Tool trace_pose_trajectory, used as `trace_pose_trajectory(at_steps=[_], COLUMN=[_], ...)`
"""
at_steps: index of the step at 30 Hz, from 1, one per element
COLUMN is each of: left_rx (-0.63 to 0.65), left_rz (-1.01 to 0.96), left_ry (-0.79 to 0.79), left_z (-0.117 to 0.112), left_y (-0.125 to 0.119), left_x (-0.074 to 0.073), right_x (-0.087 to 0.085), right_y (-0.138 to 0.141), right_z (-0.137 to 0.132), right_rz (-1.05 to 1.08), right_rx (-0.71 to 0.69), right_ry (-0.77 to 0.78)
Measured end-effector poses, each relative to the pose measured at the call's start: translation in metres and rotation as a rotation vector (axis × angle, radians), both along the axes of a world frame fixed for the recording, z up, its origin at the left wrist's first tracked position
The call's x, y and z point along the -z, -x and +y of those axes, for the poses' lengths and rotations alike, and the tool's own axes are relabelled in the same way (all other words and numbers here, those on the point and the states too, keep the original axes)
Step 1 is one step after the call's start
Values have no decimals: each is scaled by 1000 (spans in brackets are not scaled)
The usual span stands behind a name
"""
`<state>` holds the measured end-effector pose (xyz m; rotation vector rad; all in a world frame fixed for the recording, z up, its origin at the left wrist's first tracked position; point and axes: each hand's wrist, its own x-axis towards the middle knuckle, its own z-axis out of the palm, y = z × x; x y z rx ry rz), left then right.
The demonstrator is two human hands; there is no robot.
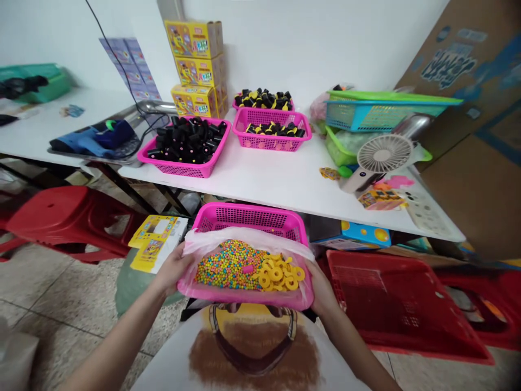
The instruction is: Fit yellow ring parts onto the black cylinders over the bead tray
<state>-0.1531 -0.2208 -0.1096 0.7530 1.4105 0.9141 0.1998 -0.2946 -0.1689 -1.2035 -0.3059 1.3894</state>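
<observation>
Both hands grip a pink basket lined with a clear plastic bag, held just above the lap. My left hand is closed around its left end, and my right hand holds the right end; some fingers are hidden under the rim. Inside lie many small multicoloured beads, a pile of yellow ring-shaped pieces on the right, and a small pink piece between them. Just beyond, partly covered by the liner, shows another pink basket.
On the white table stand a pink basket of black parts, a basket of black and yellow parts, stacked yellow boxes and a handheld fan. A red crate is at right, a red stool at left.
</observation>
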Motion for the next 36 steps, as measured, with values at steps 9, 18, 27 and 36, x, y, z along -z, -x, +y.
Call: trace_pose_trajectory(at_steps=[9,18,27,36], left_rx=[26,85,-125,451], left_rz=[43,238,666,1509], left_ry=[-59,-137,-456,-381], left_z=[48,48,87,271], left_y=[-20,-36,-17,27], left_x=[15,28,-14,-158], right_x=[-4,-28,-84,-179], right_y=[-12,-48,-44,38], right_z=[31,40,63,164], right_rz=[-72,-381,-1568,-1400], right_rx=[100,-6,-313,-696], right_ry=[51,163,-589,-1236])
